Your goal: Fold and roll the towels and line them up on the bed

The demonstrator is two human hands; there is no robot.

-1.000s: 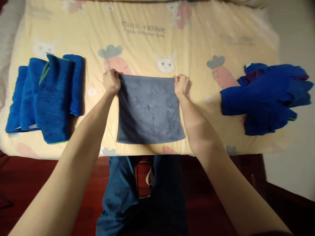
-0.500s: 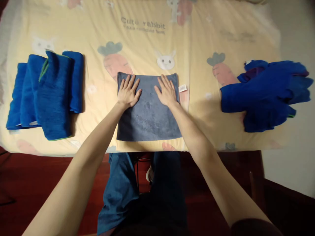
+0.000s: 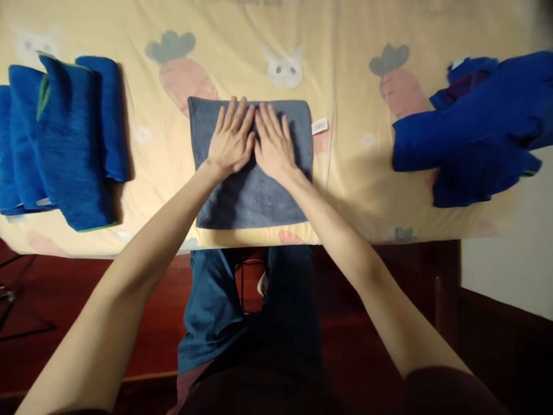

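A grey folded towel point(image 3: 250, 196) lies flat near the front edge of a yellow sheet printed with carrots and rabbits point(image 3: 345, 86). My left hand point(image 3: 231, 138) rests palm down on the towel's upper middle, fingers stretched out. Beside it, almost touching, my right hand point(image 3: 272, 141) lies flat on the same towel with fingers spread. A small white label point(image 3: 319, 125) sticks out at the towel's upper right corner.
Folded blue towels point(image 3: 64, 138) sit in a row at the left of the sheet. A loose heap of blue cloths point(image 3: 470, 132) lies at the right. Below the sheet's front edge are my legs in blue trousers point(image 3: 216, 311) and a dark red floor.
A second ago both hands pinched the towel's far corners. They let go, laid flat on it, and have since slid together toward the middle. The camera has tilted lower.
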